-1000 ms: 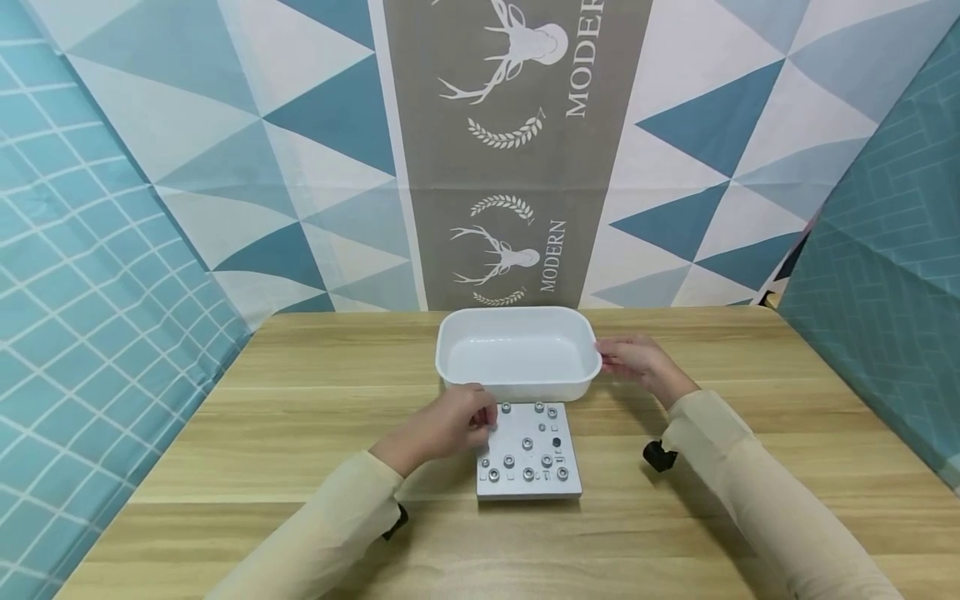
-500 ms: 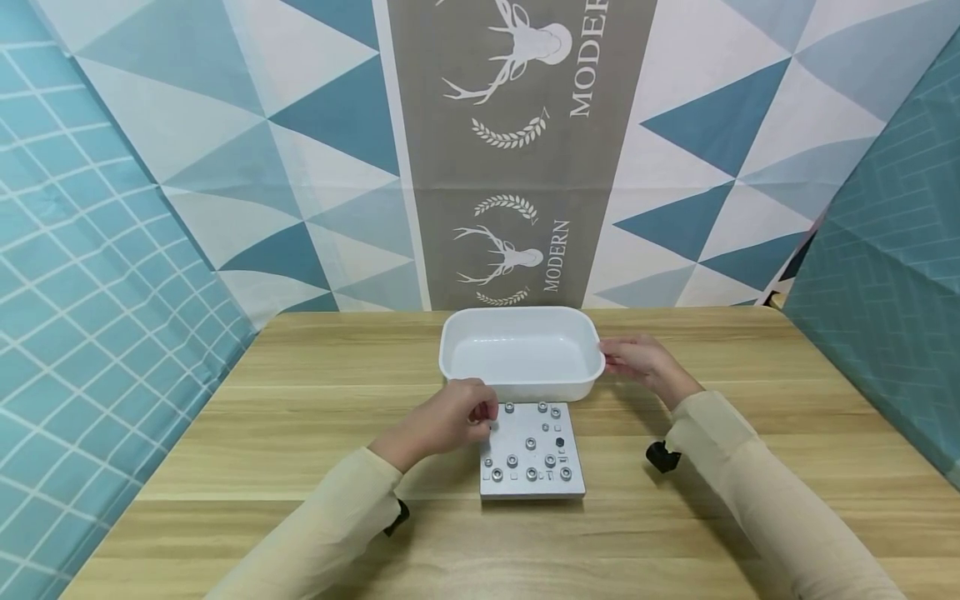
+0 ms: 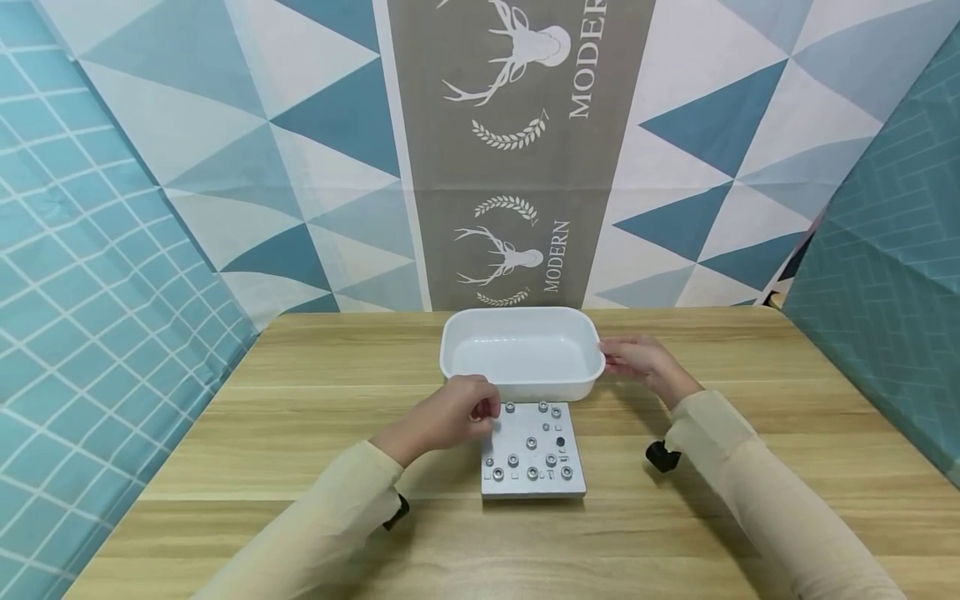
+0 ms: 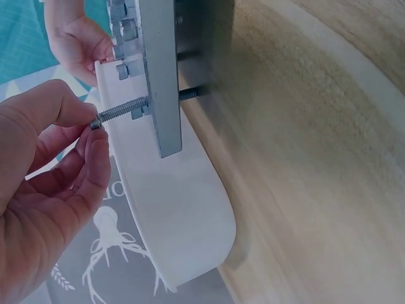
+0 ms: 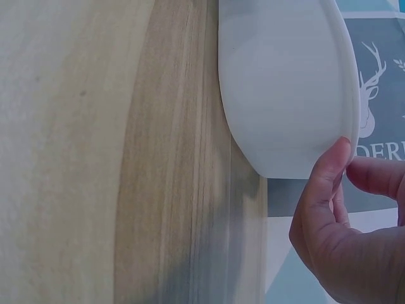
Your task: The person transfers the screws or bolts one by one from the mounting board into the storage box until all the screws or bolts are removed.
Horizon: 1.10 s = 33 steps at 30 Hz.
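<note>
- Head view: on the wooden bench (image 3: 315, 400), a silvery metal plate (image 3: 506, 429) dotted with socket-head screws (image 3: 532, 442).
- Just beyond the plate, a white oblong tray (image 3: 525, 392), hollow side up.
- At the plate's upper-left corner, the left hand (image 3: 450, 412), fingers curled; cannot make out from here the thing between the fingertips.
- At the tray's right end, the right hand (image 3: 641, 362), fingertips at the rim.
- Behind the bench, a patterned cloth (image 3: 446, 158) with stag heads and the word MODERN.
- Left wrist view: pinching, between left thumb and fingertips, the head end of a long threaded screw (image 4: 123, 110), shank slanting to the plate.
- Past the plate's edge, a threaded end roughly in line with that shank; cannot tell whether part of the same screw.
- Right wrist view: pinching the tray's rim near one corner, right thumb against the outer wall, index finger at the rim's other side.
</note>
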Available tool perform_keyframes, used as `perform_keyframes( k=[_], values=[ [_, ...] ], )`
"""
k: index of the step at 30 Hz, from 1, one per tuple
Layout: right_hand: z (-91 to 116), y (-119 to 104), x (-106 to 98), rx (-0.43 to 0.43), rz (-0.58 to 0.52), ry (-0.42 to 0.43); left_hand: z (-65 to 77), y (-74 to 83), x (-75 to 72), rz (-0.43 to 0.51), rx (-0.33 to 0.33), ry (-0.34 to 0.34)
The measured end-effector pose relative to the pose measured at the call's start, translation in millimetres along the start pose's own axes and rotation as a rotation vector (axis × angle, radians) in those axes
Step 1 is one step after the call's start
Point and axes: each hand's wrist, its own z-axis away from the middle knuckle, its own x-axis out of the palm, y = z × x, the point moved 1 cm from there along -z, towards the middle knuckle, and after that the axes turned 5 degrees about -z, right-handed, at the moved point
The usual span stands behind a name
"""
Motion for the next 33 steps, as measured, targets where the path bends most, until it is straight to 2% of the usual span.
perform_keyframes(
  k=[7, 13, 23, 33],
  values=[
    [0, 0, -1, 0.001, 0.007, 0.016, -4.7, 3.1, -6.4, -0.019, 0.034, 0.004],
    [1, 1, -2, -0.006, 0.009, 0.029, -8.3, 5.1, -13.0, -0.026, 0.032, -0.006],
    [2, 1, -1, -0.019, 0.01, 0.023, -13.6, 4.2, -19.5, 0.05, -0.029, -0.028],
    [1, 2, 1, -0.012, 0.01, 0.033, -20.9, -9.6, -21.6, 0.184, -0.115, -0.02]
  ],
)
